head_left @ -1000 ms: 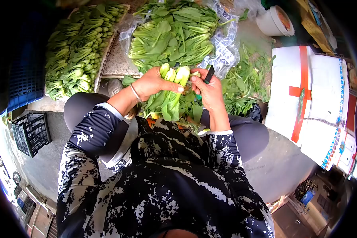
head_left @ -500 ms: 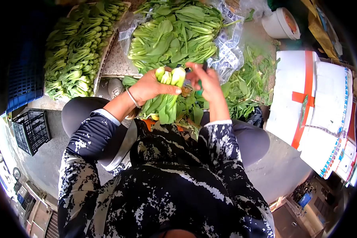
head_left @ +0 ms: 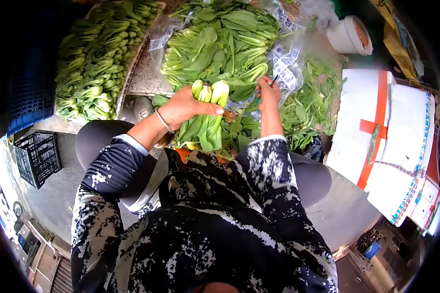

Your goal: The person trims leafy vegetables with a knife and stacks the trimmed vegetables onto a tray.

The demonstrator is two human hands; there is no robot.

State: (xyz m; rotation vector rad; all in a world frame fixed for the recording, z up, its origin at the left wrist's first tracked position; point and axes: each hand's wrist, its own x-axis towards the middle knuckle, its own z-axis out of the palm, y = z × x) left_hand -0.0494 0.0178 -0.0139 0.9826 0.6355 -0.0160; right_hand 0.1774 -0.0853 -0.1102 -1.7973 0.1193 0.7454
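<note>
Several green stalks (head_left: 211, 97) are gripped in my left hand (head_left: 183, 108), pale ends up and leaves hanging below. My right hand (head_left: 269, 93) is closed around a small knife (head_left: 275, 78) at the right edge of the big leafy pile (head_left: 220, 44), its fingertips at a stalk there. Whether it pinches that stalk is too small to tell. The pile lies on clear printed plastic (head_left: 286, 68). Loose leaves (head_left: 300, 107) lie to the right of my right hand.
Neat rows of greens (head_left: 100, 63) fill a tray at the left. A black crate (head_left: 37, 158) stands on the floor at left. White foam boxes with red tape (head_left: 359, 112) stand at right, a white bucket (head_left: 344, 36) at the upper right.
My right hand has moved away from the stalks in my left hand, to the right and up to the pile's edge. My left hand still holds its bunch, nearly in place.
</note>
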